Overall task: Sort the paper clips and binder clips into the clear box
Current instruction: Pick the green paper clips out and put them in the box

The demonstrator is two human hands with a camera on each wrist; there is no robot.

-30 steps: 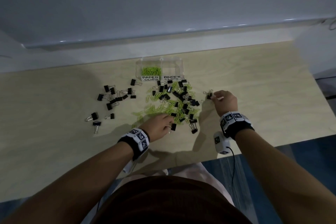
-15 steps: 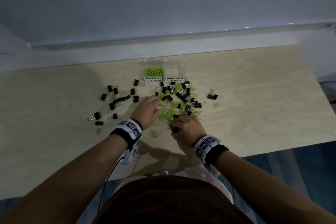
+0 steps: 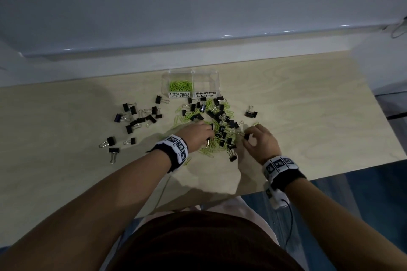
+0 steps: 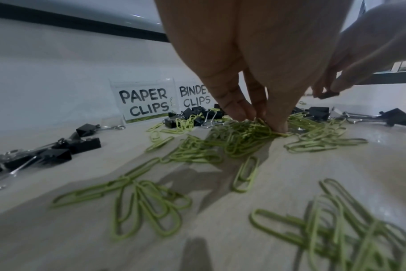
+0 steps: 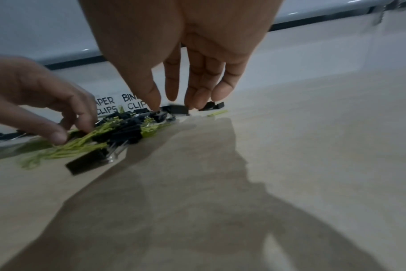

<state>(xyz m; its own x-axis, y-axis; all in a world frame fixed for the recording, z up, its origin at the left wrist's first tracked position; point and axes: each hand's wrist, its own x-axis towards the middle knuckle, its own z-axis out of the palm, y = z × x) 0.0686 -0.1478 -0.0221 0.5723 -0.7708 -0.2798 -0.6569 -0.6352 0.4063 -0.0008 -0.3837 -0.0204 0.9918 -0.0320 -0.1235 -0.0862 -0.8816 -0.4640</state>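
My left hand (image 3: 197,136) has its grip pinched on a bunch of green paper clips (image 4: 246,136) in the mixed pile on the tabletop (image 3: 308,116). My right hand (image 3: 262,141), just beside the pile, pinches one black binder clip (image 3: 246,136) (held just off the surface). Farther back, the clear box (image 3: 217,82) holds paper clips in its left compartment only.

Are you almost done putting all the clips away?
Not nearly. Some green paper clips already lie in the clear box; its binder side looks empty. The left hand pinches paper clips from the pile, the right hand holds a binder clip. Most clips still cover the table.
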